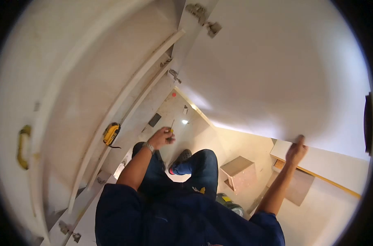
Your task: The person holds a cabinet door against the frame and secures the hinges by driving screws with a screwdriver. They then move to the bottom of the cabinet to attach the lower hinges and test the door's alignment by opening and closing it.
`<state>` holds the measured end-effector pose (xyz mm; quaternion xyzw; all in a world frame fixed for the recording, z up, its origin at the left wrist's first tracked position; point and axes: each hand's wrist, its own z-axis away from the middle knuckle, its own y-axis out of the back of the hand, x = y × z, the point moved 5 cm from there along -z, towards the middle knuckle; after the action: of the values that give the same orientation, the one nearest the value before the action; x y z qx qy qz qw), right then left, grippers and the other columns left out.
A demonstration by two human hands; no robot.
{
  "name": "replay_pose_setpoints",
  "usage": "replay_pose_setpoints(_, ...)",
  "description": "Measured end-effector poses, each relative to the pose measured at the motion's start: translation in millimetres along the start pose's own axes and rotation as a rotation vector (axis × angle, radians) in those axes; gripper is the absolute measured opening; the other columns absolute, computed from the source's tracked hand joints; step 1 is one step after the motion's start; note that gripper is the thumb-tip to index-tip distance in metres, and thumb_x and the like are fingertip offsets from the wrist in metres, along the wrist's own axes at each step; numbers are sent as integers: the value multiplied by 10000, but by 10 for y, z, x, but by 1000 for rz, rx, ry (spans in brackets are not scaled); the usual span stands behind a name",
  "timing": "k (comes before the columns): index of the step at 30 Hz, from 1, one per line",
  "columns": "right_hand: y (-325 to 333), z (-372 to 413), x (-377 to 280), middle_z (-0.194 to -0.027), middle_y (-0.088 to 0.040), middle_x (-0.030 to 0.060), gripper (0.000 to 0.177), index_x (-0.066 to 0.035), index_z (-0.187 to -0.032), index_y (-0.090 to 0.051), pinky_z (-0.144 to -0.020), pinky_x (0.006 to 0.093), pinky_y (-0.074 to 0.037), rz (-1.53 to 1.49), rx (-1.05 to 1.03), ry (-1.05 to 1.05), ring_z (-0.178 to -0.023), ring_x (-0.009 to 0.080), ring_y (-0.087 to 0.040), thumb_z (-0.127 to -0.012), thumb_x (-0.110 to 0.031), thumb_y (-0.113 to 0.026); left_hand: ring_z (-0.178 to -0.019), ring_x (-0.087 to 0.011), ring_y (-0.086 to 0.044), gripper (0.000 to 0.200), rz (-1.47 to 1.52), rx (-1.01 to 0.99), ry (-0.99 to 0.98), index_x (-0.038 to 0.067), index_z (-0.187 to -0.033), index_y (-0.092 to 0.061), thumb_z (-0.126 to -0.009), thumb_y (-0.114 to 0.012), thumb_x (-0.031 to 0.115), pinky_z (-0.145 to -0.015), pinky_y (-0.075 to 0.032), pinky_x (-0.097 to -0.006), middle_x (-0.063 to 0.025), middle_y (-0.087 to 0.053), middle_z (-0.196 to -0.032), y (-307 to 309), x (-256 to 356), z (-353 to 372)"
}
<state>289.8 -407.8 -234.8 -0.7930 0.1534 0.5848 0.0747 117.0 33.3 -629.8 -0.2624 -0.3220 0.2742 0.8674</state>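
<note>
My left hand [162,138] is closed around a screwdriver [171,128] with a yellow handle, its thin shaft pointing up and away from me. At the right, my right hand [296,152] grips the lower edge of a large white cabinet door [276,74], fingers on its face; the thumb side is partly hidden. The door stands swung open. Metal hinges [196,13] show at its top left, and another hinge [174,76] sits lower along the same side. A yellow tape measure [111,134] rests on a cabinet shelf edge left of my left hand.
A small wooden box [238,173] stands on the floor right of my knees. A dark flat block [155,120] lies beyond my left hand. At far left is a yellow handle-shaped object [23,147]. More hinges [69,231] are at lower left. A white panel [317,164] extends behind my right arm.
</note>
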Motion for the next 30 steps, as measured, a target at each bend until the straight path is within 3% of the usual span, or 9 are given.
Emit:
replay_pose_setpoints(2,226,-11,81,-966,-600,77,326,60,-1046,-567,-806,298,-453,118,-174,-117,-855,153,-541,-870,-206,-633,-834,-211,-598,202,30,-55,62,73,-1067,-483,-893,-576,115,-710,-537,-363,-95,-565,-951,-297,-70,580)
replay_pose_setpoints(6,-65,129,-445,-1050,-620,133,414,95,-1094,-555,-928,326,-424,348,-193,-276,-981,218,-583,-817,-185,-681,-755,-165,-579,158,-40,-10,113,89,-949,-512,-866,-624,161,-671,-516,-336,-72,-573,-848,-815,-60,1610)
replay_pose_setpoints(10,-65,173,-548,-1081,-624,149,443,82,-1125,-563,-951,343,-411,377,-350,-411,-1031,243,-572,-815,-214,-676,-620,-117,-542,211,-372,30,19,87,-780,-515,-853,-653,229,-604,-474,-288,-22,-547,-662,-1352,307,2397)
replay_pose_setpoints(12,-165,186,-798,-986,-658,144,307,58,-988,-626,-907,337,-441,209,-303,-348,-986,217,-590,-783,-155,-707,-556,-109,-520,265,-578,88,-30,82,-719,-524,-879,-626,267,-562,-446,-263,-4,-538,-614,-1561,507,2669)
replay_pose_setpoints(15,-125,166,-869,-974,-671,128,316,26,-1009,-629,-851,332,-460,273,-397,-263,-925,211,-609,-773,-163,-719,-581,-118,-528,251,-879,204,-94,56,-774,-554,-907,-575,269,-581,-442,-249,-25,-558,-652,-1878,801,2999)
replay_pose_setpoints(18,-50,132,-900,-973,-674,119,316,-12,-1019,-637,-818,333,-473,350,-491,-207,-899,228,-626,-775,-196,-718,-630,-109,-532,181,-584,290,-317,42,-826,-582,-901,-573,207,-606,-439,-243,-30,-581,-692,-2075,793,3088)
replay_pose_setpoints(21,35,134,-848,-980,-654,175,340,-93,-1024,-652,-800,391,-481,483,-627,-204,-922,337,-616,-774,-316,-703,-638,-132,-544,138,-377,402,-376,16,-888,-580,-901,-558,151,-615,-463,-252,-43,-573,-724,-2239,498,3110)
replay_pose_setpoints(23,38,211,-573,-961,-638,175,348,-96,-1015,-640,-779,425,-480,461,-593,-99,-892,354,-610,-772,-339,-693,-637,-145,-553,131,-276,443,-380,-4,-921,-571,-899,-549,124,-606,-475,-260,-51,-568,-744,-2529,276,3109)
replay_pose_setpoints(30,21,643,-755,-948,-580,149,377,-101,-1072,-567,-715,439,-481,435,-699,108,-806,356,-592,-725,-202,-676,-599,-96,-509,115,-775,607,-277,-6,-939,-607,-879,-578,88,-570,-425,-230,-31,-578,-714,-3538,-319,3174)
